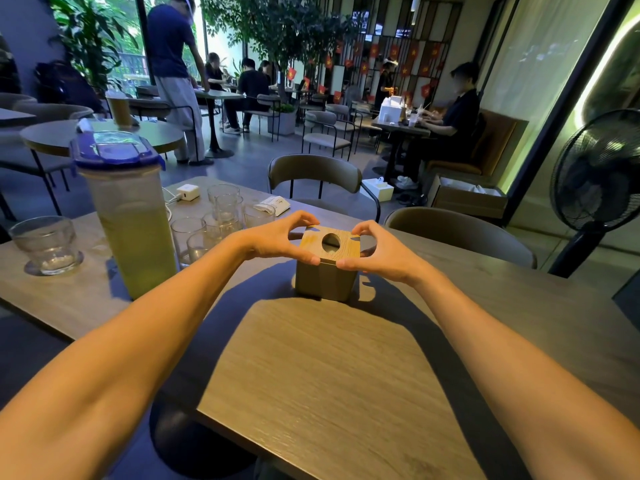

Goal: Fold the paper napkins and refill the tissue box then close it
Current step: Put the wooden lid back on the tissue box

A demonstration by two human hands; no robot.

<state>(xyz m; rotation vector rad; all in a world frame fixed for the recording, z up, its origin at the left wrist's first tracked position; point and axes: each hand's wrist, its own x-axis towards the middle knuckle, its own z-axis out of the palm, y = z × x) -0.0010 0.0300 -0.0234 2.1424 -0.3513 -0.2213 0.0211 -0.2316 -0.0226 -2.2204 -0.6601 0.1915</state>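
Note:
A square wooden tissue box (325, 280) stands on the table (329, 368) in front of me. Its wooden lid (346, 249), with a round hole in the middle, sits on top, slightly tilted. My left hand (277, 239) pinches the lid's left side between thumb and fingers. My right hand (379, 252) pinches the right side the same way. A white napkin pack (273, 206) lies further back on the table. No napkin shows through the hole.
A tall pitcher (128, 216) with a blue lid stands at the left, with several empty glasses (214, 223) beside it. A white charger (188, 192) lies behind them. Chairs (313, 174) face me across the table. A fan (599, 174) stands at right. People sit at other tables.

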